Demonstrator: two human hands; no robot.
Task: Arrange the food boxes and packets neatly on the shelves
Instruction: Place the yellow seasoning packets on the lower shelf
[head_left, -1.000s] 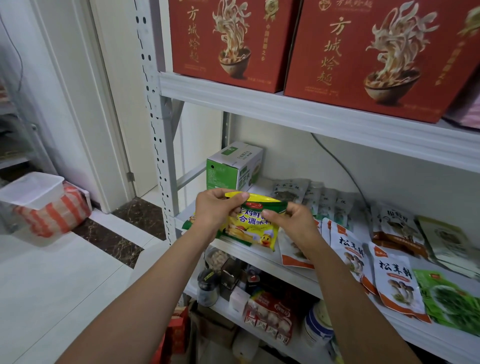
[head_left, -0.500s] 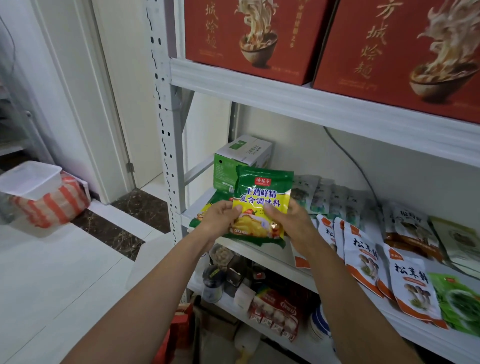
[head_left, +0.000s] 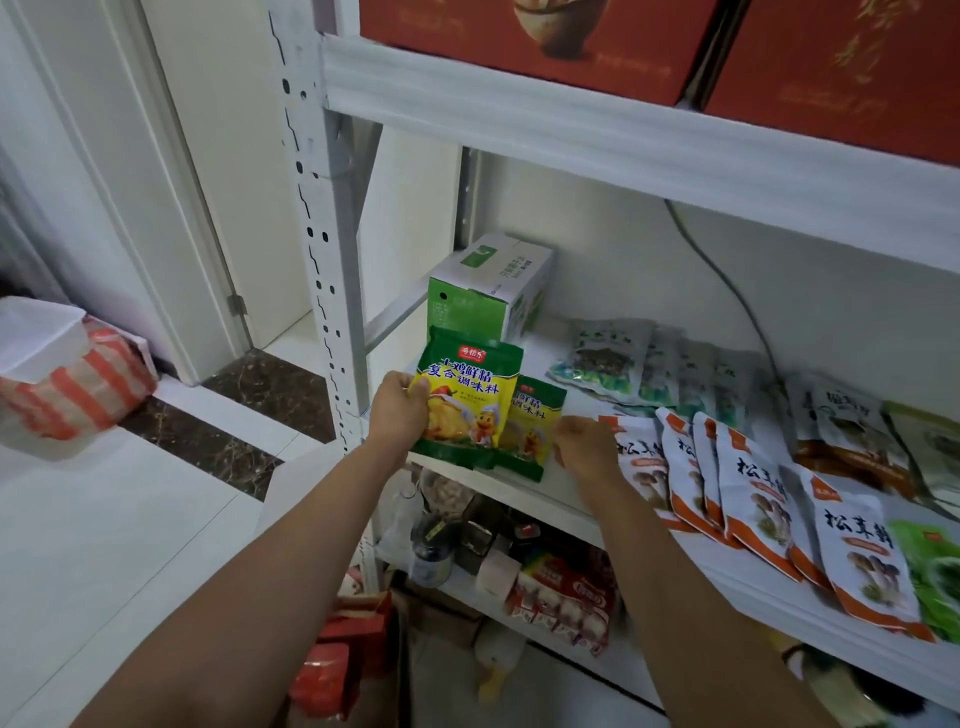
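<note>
A domestic storage corner is showing here: a white perforated steel rack (head_left: 311, 218) is standing beside a white door frame (head_left: 176, 223) on a tiled floor (head_left: 104, 519), carrying red noodle boxes (head_left: 441, 47), seasoning packets (head_left: 753, 493) and jars (head_left: 430, 553).

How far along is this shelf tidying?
Done: the mushroom packets lie in an overlapping row. In hand: the left hand grips a yellow seasoning packet upright before a second one; the right hand is beside that. Left: the far-right packets look jumbled.
</note>
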